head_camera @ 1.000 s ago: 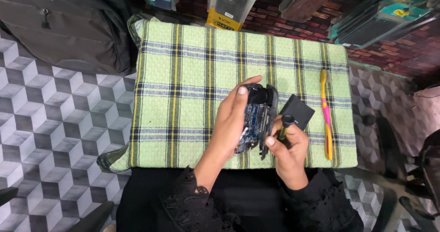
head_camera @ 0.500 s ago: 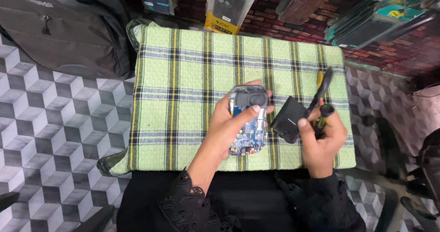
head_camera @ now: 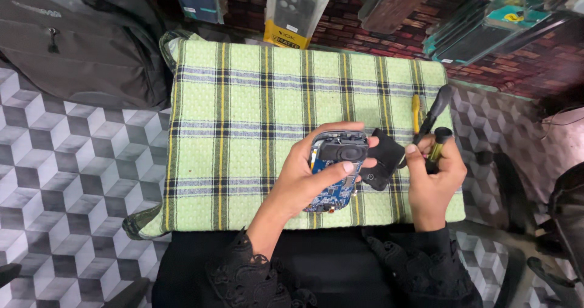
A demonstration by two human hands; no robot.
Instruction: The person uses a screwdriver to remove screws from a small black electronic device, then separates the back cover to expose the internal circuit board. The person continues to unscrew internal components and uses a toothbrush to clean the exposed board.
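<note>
Between the curled fingers of the left hand (head_camera: pixel 304 177) sits an opened phone (head_camera: pixel 334 168), circuit board up, thumb pressed across it. The right hand (head_camera: pixel 432 180) has drawn away from the phone since a second ago, fingers pinching a screwdriver (head_camera: pixel 433 116) raised just beside a black cover (head_camera: pixel 383 159) on the green plaid cloth (head_camera: pixel 243 101).

Only one view on my end: head-worn camera, looking almost straight down onto the lap. It sits close enough that the green plaid cloth (head_camera: pixel 255 131) fills the middle of frame, with my left hand (head_camera: pixel 307 177) and right hand (head_camera: pixel 432 177) low centre. Top edge catches a brick wall (head_camera: pixel 389 37), left side the patterned floor (head_camera: pixel 67 180). No second view, so nothing overlaps.
</note>
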